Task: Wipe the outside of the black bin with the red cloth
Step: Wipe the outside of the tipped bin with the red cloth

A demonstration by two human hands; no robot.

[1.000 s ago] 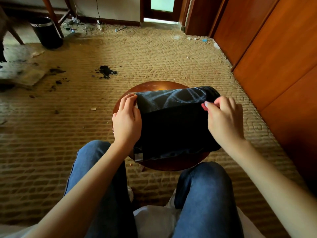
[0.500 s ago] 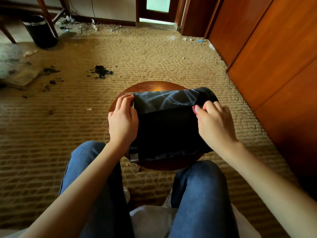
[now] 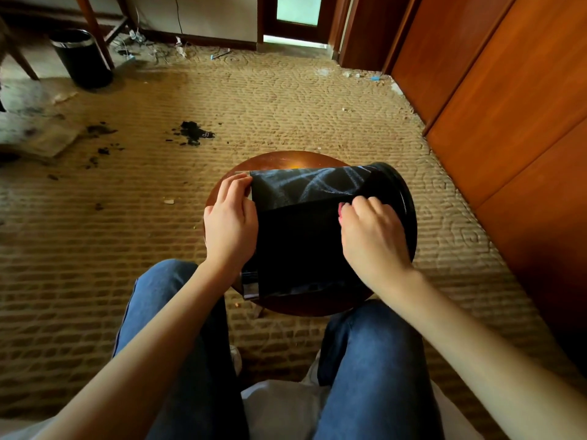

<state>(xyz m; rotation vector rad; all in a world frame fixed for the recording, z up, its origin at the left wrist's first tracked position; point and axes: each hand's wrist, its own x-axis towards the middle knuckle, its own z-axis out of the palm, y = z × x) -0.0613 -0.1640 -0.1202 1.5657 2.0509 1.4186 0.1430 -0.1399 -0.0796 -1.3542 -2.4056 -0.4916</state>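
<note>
Bin on its side: our black bin (image 3: 298, 242) lies across a round wooden stool (image 3: 286, 158) between both hands, its inside hidden from us. Our left hand (image 3: 230, 223) curls over its silver-rimmed end. Our right hand (image 3: 371, 236), fingers bunched, presses the bin's flank and pinches the red cloth (image 3: 341, 212), only a sliver showing. Just beyond the right hand stand wooden cupboards (image 3: 508, 122). Past the left hand spreads open carpet (image 3: 286, 106), stained dark, with a second bin (image 3: 81, 58) far off.
</note>
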